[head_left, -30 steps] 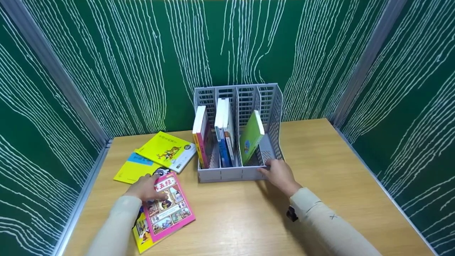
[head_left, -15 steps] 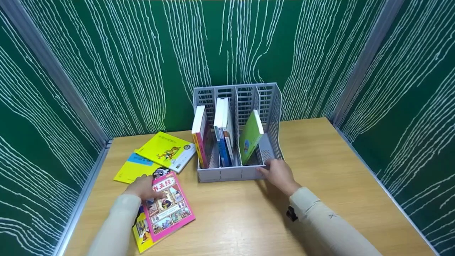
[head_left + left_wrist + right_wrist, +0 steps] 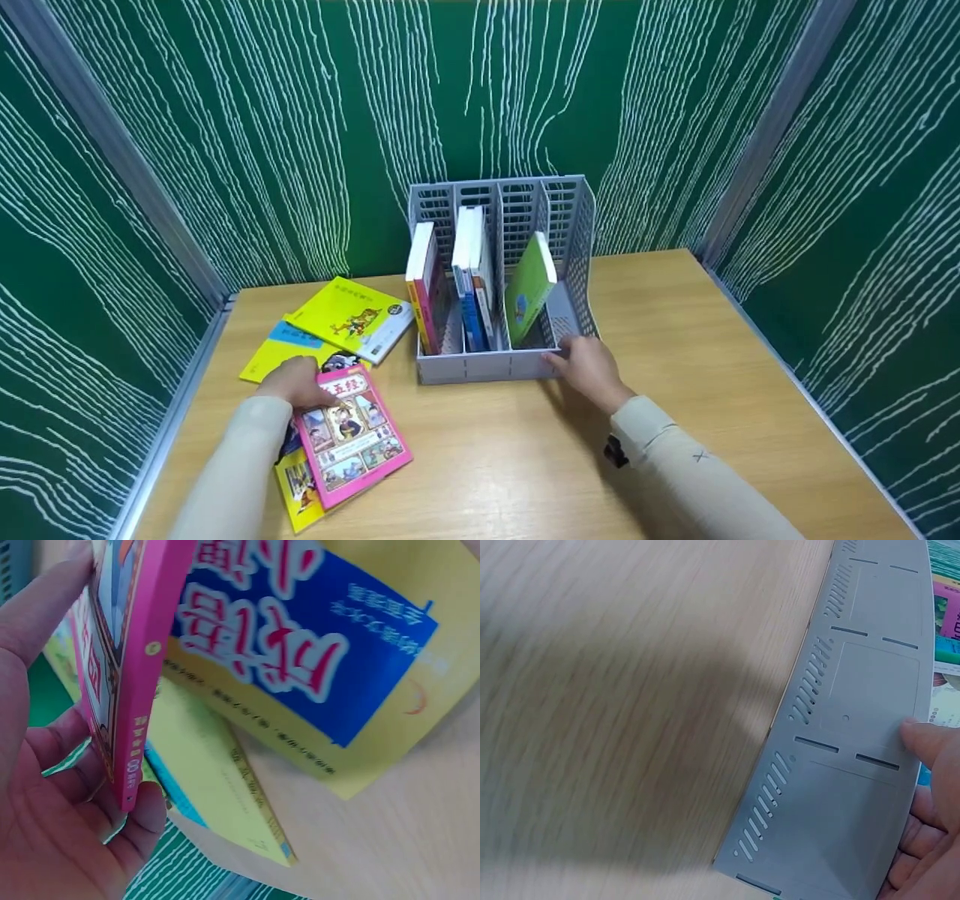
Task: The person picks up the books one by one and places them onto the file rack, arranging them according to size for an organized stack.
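My left hand (image 3: 291, 382) grips a pink comic-covered book (image 3: 356, 446) by its left side. In the left wrist view the thumb lies on the cover and the fingers curl behind the pink spine (image 3: 146, 682). Under the book is a yellow book (image 3: 301, 491) with a blue title panel (image 3: 360, 682), mostly covered in the head view. My right hand (image 3: 592, 371) holds the front rim of a grey magazine rack (image 3: 465, 369) near its right corner. Its thumb presses on the outer front wall (image 3: 870, 697), with the other fingers inside the rim.
Two more yellow books overlap at the left, one (image 3: 352, 319) on top of the other (image 3: 274, 364). Books stand in the rack: a white and pink pair (image 3: 424, 289), several in the second slot (image 3: 472, 277), a green one (image 3: 531, 289) leaning in the third. Green walls enclose the wooden table (image 3: 675, 337).
My left hand has shifted slightly left and its grip on the pink book has changed; the book's upper left edge has moved a little. The right hand stays on the rack.
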Demonstrator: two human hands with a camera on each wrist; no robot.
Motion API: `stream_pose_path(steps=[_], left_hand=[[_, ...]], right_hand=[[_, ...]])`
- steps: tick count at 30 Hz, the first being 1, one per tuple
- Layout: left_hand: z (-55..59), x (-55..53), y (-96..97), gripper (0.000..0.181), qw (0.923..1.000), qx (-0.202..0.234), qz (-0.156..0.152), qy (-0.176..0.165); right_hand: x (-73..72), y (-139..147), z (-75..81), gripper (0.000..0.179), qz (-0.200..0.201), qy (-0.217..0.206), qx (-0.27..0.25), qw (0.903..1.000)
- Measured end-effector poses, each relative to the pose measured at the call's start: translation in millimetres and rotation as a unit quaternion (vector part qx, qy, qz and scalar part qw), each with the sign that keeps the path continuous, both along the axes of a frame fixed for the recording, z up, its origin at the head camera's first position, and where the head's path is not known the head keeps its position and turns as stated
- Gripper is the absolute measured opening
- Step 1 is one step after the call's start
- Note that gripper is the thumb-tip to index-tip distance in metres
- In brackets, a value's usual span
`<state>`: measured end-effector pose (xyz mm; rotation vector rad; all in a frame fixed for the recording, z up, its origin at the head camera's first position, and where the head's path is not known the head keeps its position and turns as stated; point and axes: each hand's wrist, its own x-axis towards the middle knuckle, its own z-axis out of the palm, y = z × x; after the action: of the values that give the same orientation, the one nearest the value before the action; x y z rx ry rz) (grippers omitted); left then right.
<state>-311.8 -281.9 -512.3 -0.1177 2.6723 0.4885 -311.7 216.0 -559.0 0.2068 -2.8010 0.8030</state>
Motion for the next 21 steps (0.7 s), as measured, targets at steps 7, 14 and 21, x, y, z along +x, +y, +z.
stream_pose_path(steps=[7,14,21], left_hand=[[16.6,1.7,-4.1,0.077,0.9987,0.029,0.021,-0.037],[14.4,-5.0,-10.8,0.076,0.9930,0.078,0.051,-0.072],[21.0,-5.5,-12.5,0.068,0.9914,0.102,0.035,-0.074]], right_hand=[[0.3,0.3,-2.1,0.028,-0.003,0.010,0.001,0.9999],[1.3,0.7,-3.3,0.027,0.000,0.016,0.002,0.9999],[0.1,0.6,-3.6,0.027,0.004,0.016,0.002,0.9999]])
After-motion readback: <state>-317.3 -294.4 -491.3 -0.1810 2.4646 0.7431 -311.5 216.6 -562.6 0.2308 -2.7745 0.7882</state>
